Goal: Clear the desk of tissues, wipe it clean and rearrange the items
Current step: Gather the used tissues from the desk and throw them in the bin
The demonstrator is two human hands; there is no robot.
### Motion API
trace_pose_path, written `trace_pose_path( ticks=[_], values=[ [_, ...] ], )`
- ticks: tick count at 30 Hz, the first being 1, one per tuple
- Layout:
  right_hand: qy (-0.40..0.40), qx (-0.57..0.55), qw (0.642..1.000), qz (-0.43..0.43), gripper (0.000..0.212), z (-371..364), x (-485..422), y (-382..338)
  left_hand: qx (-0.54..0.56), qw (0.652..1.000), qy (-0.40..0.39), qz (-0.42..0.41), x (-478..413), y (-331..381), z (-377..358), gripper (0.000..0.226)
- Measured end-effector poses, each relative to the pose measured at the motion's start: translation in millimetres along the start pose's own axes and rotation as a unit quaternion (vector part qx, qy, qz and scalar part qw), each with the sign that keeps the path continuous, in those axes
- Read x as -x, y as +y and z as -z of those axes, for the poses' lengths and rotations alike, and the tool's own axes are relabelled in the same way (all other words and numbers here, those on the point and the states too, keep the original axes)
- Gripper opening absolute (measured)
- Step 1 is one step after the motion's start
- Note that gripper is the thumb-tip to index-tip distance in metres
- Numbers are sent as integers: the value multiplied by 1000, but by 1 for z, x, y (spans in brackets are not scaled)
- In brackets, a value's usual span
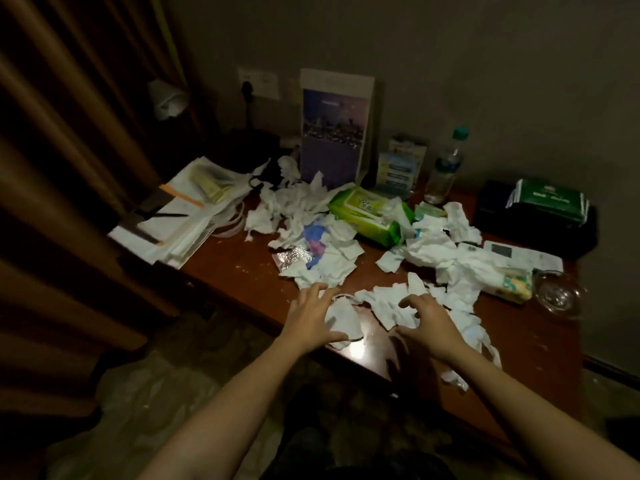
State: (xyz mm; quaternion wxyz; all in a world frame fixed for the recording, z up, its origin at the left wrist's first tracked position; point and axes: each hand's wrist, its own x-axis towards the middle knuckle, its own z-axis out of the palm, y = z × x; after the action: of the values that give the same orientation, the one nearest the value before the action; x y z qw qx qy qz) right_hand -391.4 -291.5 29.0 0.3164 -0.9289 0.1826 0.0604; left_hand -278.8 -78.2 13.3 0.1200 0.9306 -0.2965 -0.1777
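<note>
Several crumpled white tissues lie scattered across the brown wooden desk, in heaps at the middle and right. My left hand hovers near the desk's front edge with spread, bent fingers over a white tissue; its thumb touches that tissue. My right hand reaches with clawed fingers over another tissue heap. Neither hand clearly grips anything.
A green wet-wipe pack, a water bottle, an upright brochure, small boxes, a paper stack at left, a black case with a green pack, a glass ashtray and a tissue pack. Curtain at left.
</note>
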Motion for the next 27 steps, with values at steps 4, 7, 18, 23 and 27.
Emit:
trace_pose_path(
  ticks=[4,7,18,23,27],
  values=[
    [29,-27,996,-76,44,-17,-9,-9,-100,993,-32,-48,-31,-22,-5,111],
    [48,-36,992,-109,40,-25,-11,-14,-139,985,-68,-69,-51,-33,-6,123],
    [7,-43,989,-139,39,-21,-36,2,-176,970,-160,-50,-91,-36,-25,133],
    [-14,-46,989,-137,39,-22,-48,9,-162,976,-140,-43,-112,-39,-25,130],
    [-27,-46,989,-137,40,-26,-51,13,-162,978,-118,-55,-121,-39,-22,102]
  ],
)
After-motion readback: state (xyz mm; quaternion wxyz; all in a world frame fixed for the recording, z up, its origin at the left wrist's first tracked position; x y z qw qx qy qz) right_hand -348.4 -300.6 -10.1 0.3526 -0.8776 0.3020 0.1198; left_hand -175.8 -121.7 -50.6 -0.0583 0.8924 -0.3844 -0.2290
